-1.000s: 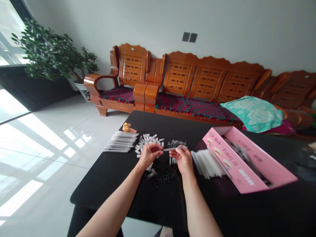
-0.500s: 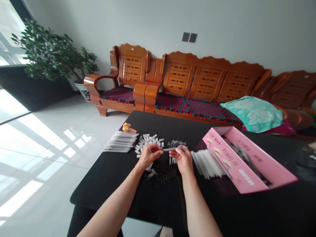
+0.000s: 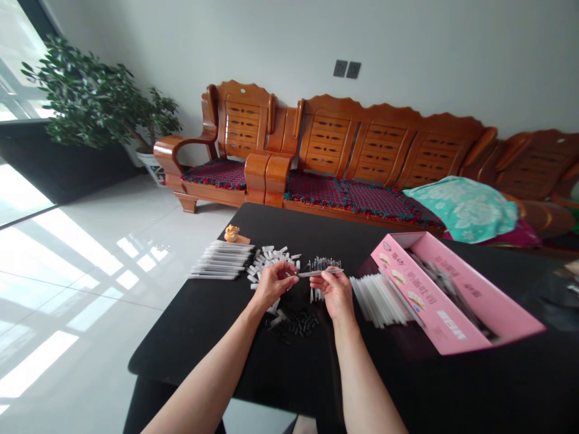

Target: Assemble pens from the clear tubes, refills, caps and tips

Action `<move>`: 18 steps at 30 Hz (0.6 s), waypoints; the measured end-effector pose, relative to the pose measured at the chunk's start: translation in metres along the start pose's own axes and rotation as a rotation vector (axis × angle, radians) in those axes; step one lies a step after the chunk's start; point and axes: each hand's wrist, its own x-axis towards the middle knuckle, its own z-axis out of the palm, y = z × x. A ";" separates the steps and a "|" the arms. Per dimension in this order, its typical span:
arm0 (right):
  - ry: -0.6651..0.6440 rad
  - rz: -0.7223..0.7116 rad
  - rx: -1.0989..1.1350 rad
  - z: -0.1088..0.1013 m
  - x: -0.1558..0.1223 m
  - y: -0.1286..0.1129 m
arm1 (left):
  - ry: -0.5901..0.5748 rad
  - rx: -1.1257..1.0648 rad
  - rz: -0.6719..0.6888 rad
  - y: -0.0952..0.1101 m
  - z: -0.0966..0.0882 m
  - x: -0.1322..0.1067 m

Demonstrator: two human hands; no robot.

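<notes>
A slim whitish pen (image 3: 312, 273) lies level between my hands, above the black table. My right hand (image 3: 336, 293) grips its right part between thumb and fingers. At the pen's left end my left hand (image 3: 274, 284) is closed in a pinch; any small part under those fingertips is hidden. White pen caps (image 3: 268, 258) are heaped behind and beside my left hand. Small black plugs (image 3: 302, 322) lie loose below the hands. Pen refills (image 3: 322, 263) with dark tips sit just behind my right hand, partly covered by it. Right of it lie white pen barrels (image 3: 380, 299) in a row.
Pens (image 3: 221, 260) with dark ends are lined up at the table's left edge, near a small orange figurine (image 3: 232, 233). A pink box (image 3: 456, 295) holding dark-grey items stands on the right. Behind the black table (image 3: 199, 337) runs a wooden sofa (image 3: 325, 144).
</notes>
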 end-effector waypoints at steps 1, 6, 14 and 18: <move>0.002 0.000 0.000 0.000 0.000 0.000 | 0.013 -0.005 0.014 0.000 0.000 0.000; -0.001 0.000 0.002 0.000 0.000 0.000 | -0.013 0.144 0.009 0.001 -0.001 -0.001; 0.003 -0.001 -0.006 0.000 0.000 0.000 | 0.013 0.015 0.025 0.004 -0.001 -0.001; 0.002 0.000 -0.006 0.000 0.000 0.000 | -0.013 0.171 0.013 0.003 -0.002 -0.002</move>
